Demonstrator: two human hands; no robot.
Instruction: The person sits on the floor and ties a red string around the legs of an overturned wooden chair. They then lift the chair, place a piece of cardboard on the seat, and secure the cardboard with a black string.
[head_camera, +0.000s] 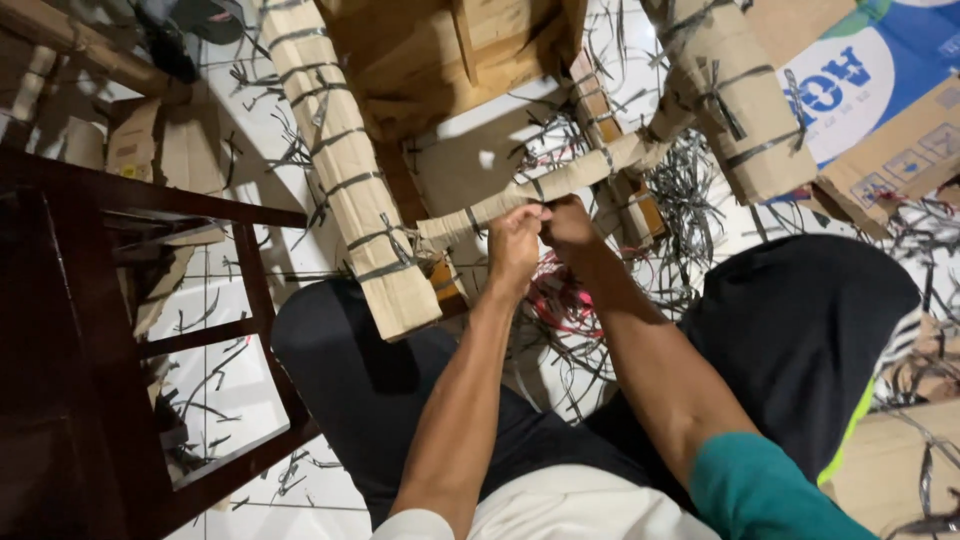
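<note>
between wrapped legs (345, 170), both hands (540, 240) pinch rung (530, 192); strap scraps (690, 190) around.

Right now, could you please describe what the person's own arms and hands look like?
Both forearms are bare, and the left hand and right hand wear no gloves. A teal short sleeve covers the right upper arm; a white sleeve shows at the left.

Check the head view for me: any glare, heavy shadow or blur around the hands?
Head view: the left hand and right hand on the cardboard-wrapped rail are evenly lit and sharp; glare whitens the tile floor; the dark wooden chair sinks into shadow at left.
</note>
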